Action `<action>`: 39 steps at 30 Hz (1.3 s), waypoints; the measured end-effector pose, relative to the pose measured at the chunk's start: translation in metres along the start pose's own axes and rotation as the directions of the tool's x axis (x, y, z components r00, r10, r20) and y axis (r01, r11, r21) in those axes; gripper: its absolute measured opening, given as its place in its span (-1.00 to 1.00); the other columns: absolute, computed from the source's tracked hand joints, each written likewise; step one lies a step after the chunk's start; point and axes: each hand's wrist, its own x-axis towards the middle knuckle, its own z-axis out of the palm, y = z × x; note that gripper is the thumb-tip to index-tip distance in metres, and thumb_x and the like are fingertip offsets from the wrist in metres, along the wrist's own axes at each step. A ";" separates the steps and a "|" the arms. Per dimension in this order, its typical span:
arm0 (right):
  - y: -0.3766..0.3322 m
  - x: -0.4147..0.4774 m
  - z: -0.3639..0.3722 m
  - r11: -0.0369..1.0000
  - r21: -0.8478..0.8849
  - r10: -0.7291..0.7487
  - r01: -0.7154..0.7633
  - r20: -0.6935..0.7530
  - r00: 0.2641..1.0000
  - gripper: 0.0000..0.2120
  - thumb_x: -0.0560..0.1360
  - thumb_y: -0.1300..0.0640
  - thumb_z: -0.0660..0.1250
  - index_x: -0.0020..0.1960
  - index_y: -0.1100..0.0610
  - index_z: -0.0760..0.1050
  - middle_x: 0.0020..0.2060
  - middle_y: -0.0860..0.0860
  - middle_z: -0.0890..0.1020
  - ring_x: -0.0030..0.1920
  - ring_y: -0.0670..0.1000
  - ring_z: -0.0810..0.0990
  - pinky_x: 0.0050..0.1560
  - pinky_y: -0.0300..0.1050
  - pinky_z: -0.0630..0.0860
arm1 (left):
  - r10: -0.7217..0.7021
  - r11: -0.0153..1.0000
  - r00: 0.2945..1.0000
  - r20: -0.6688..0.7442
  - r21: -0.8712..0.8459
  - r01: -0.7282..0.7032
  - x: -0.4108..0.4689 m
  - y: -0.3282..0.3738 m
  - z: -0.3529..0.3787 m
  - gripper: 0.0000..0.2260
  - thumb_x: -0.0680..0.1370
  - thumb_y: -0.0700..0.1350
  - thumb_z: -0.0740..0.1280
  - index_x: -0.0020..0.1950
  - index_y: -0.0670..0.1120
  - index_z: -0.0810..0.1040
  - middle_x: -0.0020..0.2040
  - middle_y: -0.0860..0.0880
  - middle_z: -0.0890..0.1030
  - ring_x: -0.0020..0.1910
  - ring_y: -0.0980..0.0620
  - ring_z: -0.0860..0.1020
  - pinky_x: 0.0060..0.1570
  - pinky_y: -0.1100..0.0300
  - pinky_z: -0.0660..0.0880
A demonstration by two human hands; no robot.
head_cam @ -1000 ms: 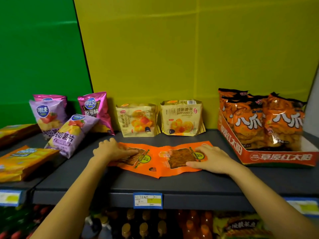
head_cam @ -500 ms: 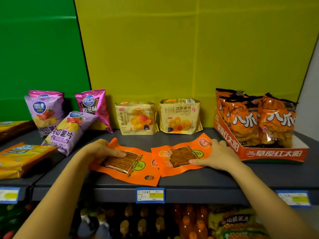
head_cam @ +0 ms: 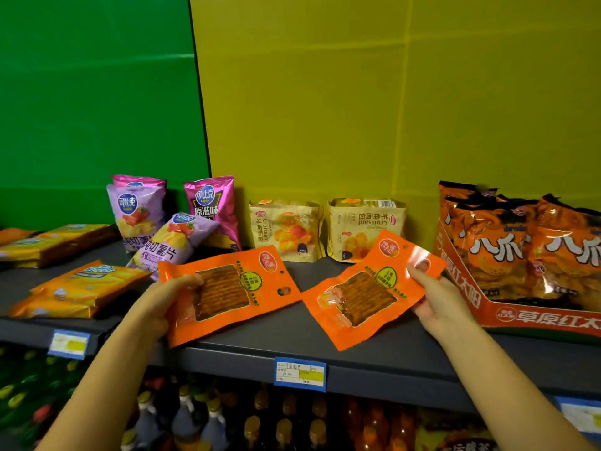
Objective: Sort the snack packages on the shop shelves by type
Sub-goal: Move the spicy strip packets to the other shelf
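My left hand grips one flat orange snack packet by its left edge, lifted and tilted above the dark shelf. My right hand holds a second, matching orange packet by its right edge, also raised off the shelf. The two packets are apart, with a gap between them. Behind them two cream croissant bags stand against the yellow back wall.
Purple and pink chip bags stand at the back left, one purple bag leaning. Yellow-orange packs lie on the left shelf. A red display box of orange bags stands at the right. Bottles fill the shelf below.
Both hands have lifted the two orange packets off the shelf and pulled them apart; a moment ago they lay flat and overlapping. The view has moved closer.
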 end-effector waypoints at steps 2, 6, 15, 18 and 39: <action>0.003 0.002 0.010 0.992 -0.065 -0.106 0.106 0.003 0.994 -0.94 0.54 0.16 0.26 -0.05 0.02 0.49 -0.14 0.02 0.63 -0.13 -0.01 0.61 -0.09 -0.03 0.54 | 0.044 0.991 0.999 -0.015 -0.129 -0.046 -0.016 -0.001 -0.005 -0.78 0.48 -0.27 0.31 0.12 -0.21 0.51 -0.17 -0.22 0.67 -0.24 -0.15 0.66 -0.41 0.07 0.63; 0.000 -0.001 0.037 0.966 -0.130 -0.223 0.222 0.004 0.975 -0.93 0.56 0.10 0.23 0.00 0.01 0.48 0.01 0.12 0.64 0.02 0.13 0.63 0.11 0.15 0.54 | 0.145 0.954 0.978 -0.148 -0.241 -0.178 -0.057 -0.005 -0.021 -0.78 0.49 -0.26 0.30 0.14 -0.22 0.50 -0.14 -0.18 0.69 -0.36 -0.05 0.68 -0.40 0.13 0.63; -0.005 -0.040 0.131 0.998 -0.011 -0.053 0.059 0.325 0.944 -0.78 0.55 0.14 0.25 0.18 0.14 0.42 0.01 0.11 0.57 -0.29 -0.06 0.50 -0.47 -0.24 0.53 | 0.201 0.793 0.824 -0.530 -0.407 -0.454 -0.149 -0.040 -0.114 -0.75 0.53 -0.20 0.20 0.18 -0.17 0.53 0.15 -0.21 0.59 -0.13 -0.04 0.66 -0.09 0.08 0.61; 0.020 -0.075 0.175 0.998 -0.065 0.039 -0.010 0.471 0.881 -0.98 0.55 0.16 0.25 -0.06 0.07 0.41 -0.09 0.10 0.64 -0.35 -0.09 0.51 -0.21 -0.12 0.51 | 0.155 0.755 0.740 -0.655 -0.404 -0.516 -0.179 -0.059 -0.148 -0.71 0.54 -0.21 0.19 0.24 -0.17 0.50 0.04 -0.14 0.63 -0.27 0.03 0.66 -0.25 0.17 0.62; 0.278 -0.323 0.555 0.873 -0.411 0.488 -0.264 0.750 0.446 -0.90 0.54 0.17 0.23 -0.08 0.18 0.47 -0.05 0.17 0.61 0.02 0.17 0.59 0.19 0.18 0.49 | 0.009 0.621 0.371 -0.929 -0.285 -0.730 -0.206 -0.073 -0.519 -0.86 0.54 -0.25 0.26 0.07 -0.12 0.52 -0.05 -0.08 0.60 -0.20 0.04 0.62 -0.35 0.23 0.62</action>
